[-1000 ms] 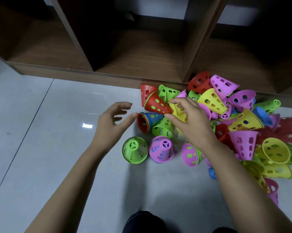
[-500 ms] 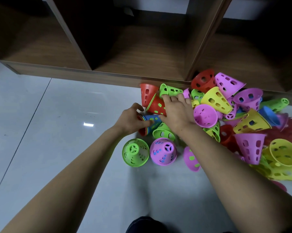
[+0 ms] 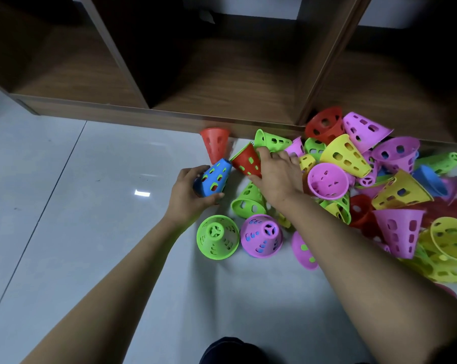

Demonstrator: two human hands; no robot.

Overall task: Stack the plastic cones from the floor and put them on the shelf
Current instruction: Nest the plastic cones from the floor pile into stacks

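Observation:
Several perforated plastic cones in red, green, pink, yellow and blue lie in a heap (image 3: 353,185) on the floor against the wooden shelf (image 3: 235,82). My left hand (image 3: 188,195) grips a blue cone (image 3: 214,177) with other colours nested inside, tilted with its tip toward the shelf. My right hand (image 3: 277,174) holds a red cone (image 3: 245,161) with a green one inside it, right next to the blue cone's tip. A green cone (image 3: 218,236) and a pink cone (image 3: 261,235) stand mouth down in front of my hands.
The shelf has three open bottom compartments along the floor, split by upright dividers (image 3: 324,61). A lone red cone (image 3: 215,144) stands tip down against the shelf base. Grey tiled floor (image 3: 64,219) stretches to the left. My knee (image 3: 230,350) shows at the bottom edge.
My left hand closed on the blue nested cone and lifted it toward the left. My right hand left the yellow cones and took hold of the red cone.

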